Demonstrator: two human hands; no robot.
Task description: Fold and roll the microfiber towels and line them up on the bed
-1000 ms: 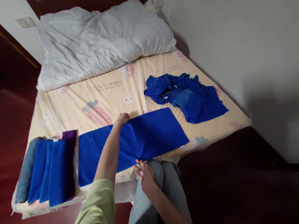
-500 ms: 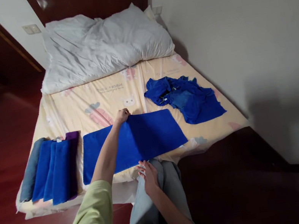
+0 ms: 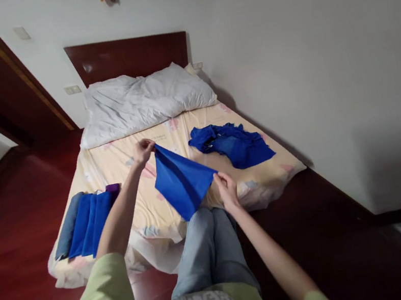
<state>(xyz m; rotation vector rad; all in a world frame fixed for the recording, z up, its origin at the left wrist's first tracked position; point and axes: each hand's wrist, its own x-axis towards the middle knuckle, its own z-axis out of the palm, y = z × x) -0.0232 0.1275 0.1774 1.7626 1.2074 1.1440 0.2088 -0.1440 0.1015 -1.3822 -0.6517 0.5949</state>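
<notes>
A blue towel hangs stretched between my hands above the front of the bed. My left hand pinches its upper left corner. At the right corner, my right hand has its fingers closed on the edge. The cloth slants down from left to right, and its lowest point is just in front of my knees. To the left lie several rolled or folded cloths in a row: a grey-blue one, blue ones and a purple one. A crumpled heap of blue cloths rests on the right.
The bed has a cream sheet with rabbit and carrot prints. A white quilt is bunched against the dark headboard. A wall runs along the right side, and dark red floor shows at the left.
The blue towel has been lifted off the bed, where it lay flat. My right hand has closed on a corner and moved right. The view has tilted up.
</notes>
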